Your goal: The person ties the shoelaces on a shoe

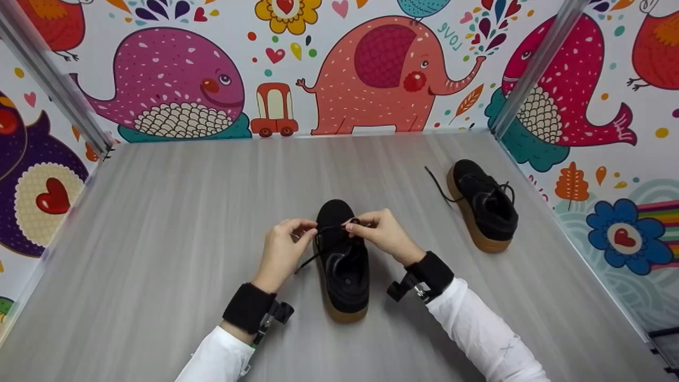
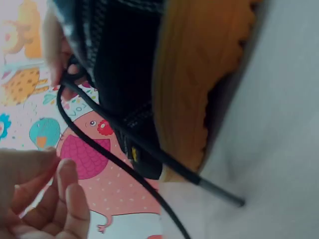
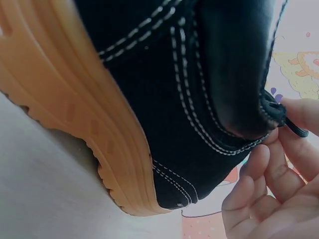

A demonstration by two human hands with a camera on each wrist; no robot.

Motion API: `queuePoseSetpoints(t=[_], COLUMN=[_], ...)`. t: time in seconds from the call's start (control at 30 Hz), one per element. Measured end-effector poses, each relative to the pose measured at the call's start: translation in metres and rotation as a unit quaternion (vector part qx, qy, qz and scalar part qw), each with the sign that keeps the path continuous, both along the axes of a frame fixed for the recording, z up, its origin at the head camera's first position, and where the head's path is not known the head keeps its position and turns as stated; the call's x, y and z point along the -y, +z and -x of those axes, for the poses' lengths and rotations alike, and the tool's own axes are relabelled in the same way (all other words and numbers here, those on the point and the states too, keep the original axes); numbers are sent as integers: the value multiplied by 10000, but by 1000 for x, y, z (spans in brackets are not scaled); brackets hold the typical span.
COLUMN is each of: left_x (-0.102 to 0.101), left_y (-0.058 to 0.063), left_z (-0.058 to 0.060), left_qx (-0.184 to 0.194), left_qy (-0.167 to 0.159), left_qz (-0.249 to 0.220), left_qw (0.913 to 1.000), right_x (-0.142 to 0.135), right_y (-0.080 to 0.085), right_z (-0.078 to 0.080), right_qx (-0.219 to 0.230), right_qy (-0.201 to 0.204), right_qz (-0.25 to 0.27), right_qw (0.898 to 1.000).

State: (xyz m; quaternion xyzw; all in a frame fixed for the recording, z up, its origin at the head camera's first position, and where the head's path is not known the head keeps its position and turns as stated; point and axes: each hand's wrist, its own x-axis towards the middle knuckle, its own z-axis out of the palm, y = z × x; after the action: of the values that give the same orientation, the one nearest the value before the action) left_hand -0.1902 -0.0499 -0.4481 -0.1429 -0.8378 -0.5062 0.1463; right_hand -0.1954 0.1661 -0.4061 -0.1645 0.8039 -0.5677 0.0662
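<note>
From a distance, I am watching a person's right hand (image 1: pixel 390 233) pinching the lace (image 2: pixel 184 171) of one black shoe (image 1: pixel 345 260), standing at scene centre, while the left hand (image 1: pixel 281 252) is pressing thumb and finger together; whether on lace, I cannot tell. I am counting two shoes, the second shoe (image 1: pixel 482 204) standing far right.

Head: I look forward and down from above, black sneaker (image 1: pixel 346 286) at centre.
Left wrist: close, turned sideways, gum sole (image 2: pixel 187 74) upper right.
Right wrist: close, tilted, sneaker filling upper left.
Elephant mural (image 1: pixel 345 90): shared, head's top centre, left wrist's lower left.
</note>
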Motion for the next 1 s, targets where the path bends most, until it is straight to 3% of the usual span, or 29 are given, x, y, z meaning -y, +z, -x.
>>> queuePoseSetpoints(t=[0.2, 0.37, 0.67, 1.0], left_x=[-11, -20, -29, -33], left_y=[1, 4, 4, 11], left_z=[1, 3, 5, 5], left_qx=[-885, -1266, -1434, -1363], left_qy=[-209, -337, -348, -349], left_qz=[515, 682, 1116, 717], left_qw=[9945, 9890, 9827, 9875], right_x=[0, 1, 2, 0], right_y=[-1, -1, -1, 1], right_z=[1, 1, 1, -1], right_qx=[-65, -55, -88, -24], right_qy=[50, 39, 11, 8], right_qz=[42, 117, 70, 82], right_qw=[10000, 9999, 9999, 10000])
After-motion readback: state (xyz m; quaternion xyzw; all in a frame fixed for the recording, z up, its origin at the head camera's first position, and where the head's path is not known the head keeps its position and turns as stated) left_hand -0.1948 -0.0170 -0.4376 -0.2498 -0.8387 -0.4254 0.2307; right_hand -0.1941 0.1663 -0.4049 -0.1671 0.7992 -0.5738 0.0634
